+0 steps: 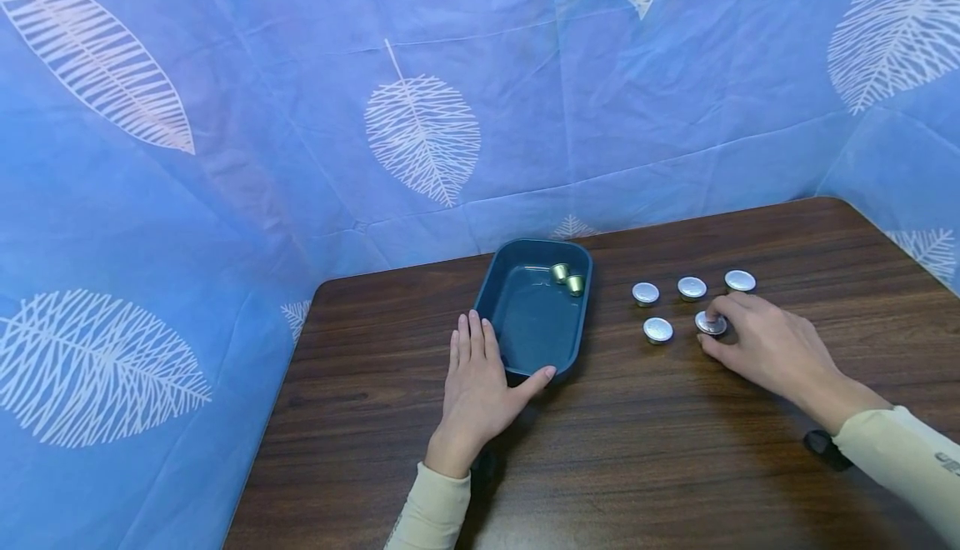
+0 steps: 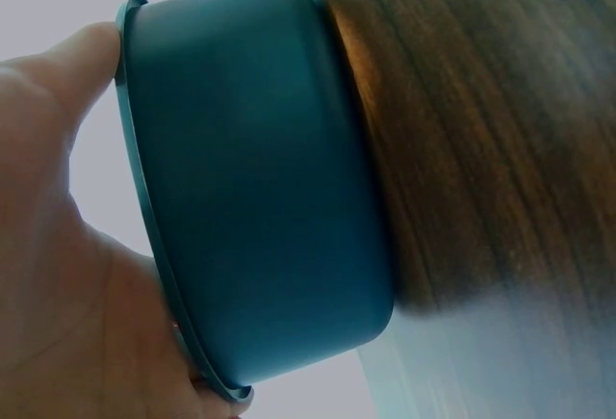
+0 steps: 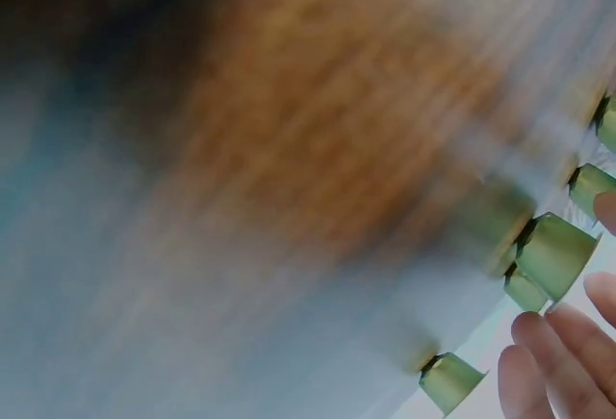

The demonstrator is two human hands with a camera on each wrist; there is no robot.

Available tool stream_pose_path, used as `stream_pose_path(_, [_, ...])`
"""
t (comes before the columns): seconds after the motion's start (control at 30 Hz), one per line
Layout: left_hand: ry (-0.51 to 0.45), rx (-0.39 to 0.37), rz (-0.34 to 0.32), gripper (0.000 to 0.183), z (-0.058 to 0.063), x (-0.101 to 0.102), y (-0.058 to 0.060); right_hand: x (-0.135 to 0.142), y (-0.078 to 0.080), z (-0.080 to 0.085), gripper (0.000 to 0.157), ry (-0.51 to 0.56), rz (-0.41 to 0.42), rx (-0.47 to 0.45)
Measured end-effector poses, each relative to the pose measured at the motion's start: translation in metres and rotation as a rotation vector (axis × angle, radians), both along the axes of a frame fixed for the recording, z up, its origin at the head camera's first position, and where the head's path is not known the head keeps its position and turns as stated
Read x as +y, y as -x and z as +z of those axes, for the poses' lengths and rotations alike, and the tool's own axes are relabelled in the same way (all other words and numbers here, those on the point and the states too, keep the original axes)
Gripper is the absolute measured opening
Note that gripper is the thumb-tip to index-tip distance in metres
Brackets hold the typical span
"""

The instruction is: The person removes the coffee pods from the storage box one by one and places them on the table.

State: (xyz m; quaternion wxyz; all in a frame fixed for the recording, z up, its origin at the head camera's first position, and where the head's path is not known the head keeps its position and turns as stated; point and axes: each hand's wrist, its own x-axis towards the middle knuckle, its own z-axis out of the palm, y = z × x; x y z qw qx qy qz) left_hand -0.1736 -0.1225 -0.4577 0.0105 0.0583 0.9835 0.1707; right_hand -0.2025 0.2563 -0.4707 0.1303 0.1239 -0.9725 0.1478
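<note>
My left hand point(image 1: 477, 392) rests on the near left corner of a deep teal tray point(image 1: 525, 373), fingers straight along the rim and thumb spread along the near edge. In the left wrist view the thumb touches the rim of the tray point(image 2: 250, 178). Two gold-green coffee capsules point(image 1: 575, 285) lie tipped in the tray's far right part. To the right, my right hand point(image 1: 772, 346) pinches the rim of a silver-lidded coffee capsule point(image 1: 710, 325), which stands on the table. The right wrist view shows a green capsule point(image 3: 556, 255) beside the fingertips point(image 3: 568, 347).
More capsules stand lid up around the right hand: a near left one point(image 1: 657, 331) and a back row with left point(image 1: 645, 293), middle point(image 1: 692, 287) and right point(image 1: 740, 281) ones. Behind the brown wooden table point(image 1: 360, 417) hangs a blue leaf-patterned cloth point(image 1: 300, 117).
</note>
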Motion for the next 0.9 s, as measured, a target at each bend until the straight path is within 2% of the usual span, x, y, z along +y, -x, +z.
stream_pose_path(0.3, [-0.004,-0.006,0.000,0.119,0.001,0.000,0.000,-0.007,0.002,0.013,0.024,0.024,0.024,0.098])
stream_pose_path(0.53, [-0.007,-0.002,0.001,0.119,0.001,0.000,0.000,-0.023,0.007,0.025,0.029,0.024,0.099,0.223])
stream_pose_path(0.9, [0.008,0.005,-0.001,0.120,0.001,0.000,0.000,-0.056,0.015,0.038,0.026,0.007,0.212,0.253])
